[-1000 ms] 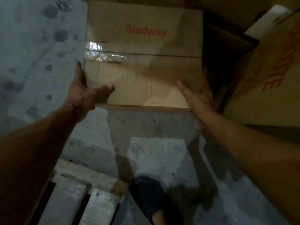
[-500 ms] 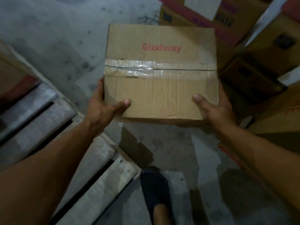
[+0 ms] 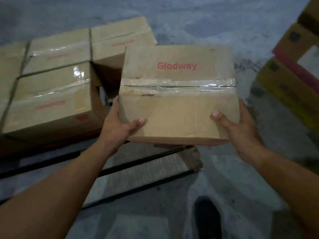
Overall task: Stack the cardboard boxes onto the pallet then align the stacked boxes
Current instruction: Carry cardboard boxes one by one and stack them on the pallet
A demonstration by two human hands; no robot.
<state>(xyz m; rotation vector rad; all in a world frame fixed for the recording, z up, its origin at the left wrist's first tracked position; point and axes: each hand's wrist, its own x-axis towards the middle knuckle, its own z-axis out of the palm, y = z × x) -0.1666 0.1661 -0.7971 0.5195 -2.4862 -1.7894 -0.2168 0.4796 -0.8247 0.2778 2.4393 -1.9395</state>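
I hold a taped brown cardboard box [image 3: 177, 107] printed "Glodway" in red, level in the air above the right end of the wooden pallet [image 3: 138, 171]. My left hand [image 3: 120, 126] grips its left side with the thumb on top. My right hand [image 3: 241, 128] grips its right side the same way. On the pallet at the left stand several similar taped boxes [image 3: 51, 99] packed side by side, with a gap between them and the held box.
Yellow and red cartons [image 3: 290, 66] are stacked at the right edge on the concrete floor. My dark shoe [image 3: 208, 219] stands on the floor just right of the pallet's corner. Bare pallet slats lie below my left forearm.
I have turned left with the box: the pallet and its stacked boxes have come into view, and the box now hangs over the pallet's right end instead of the floor.
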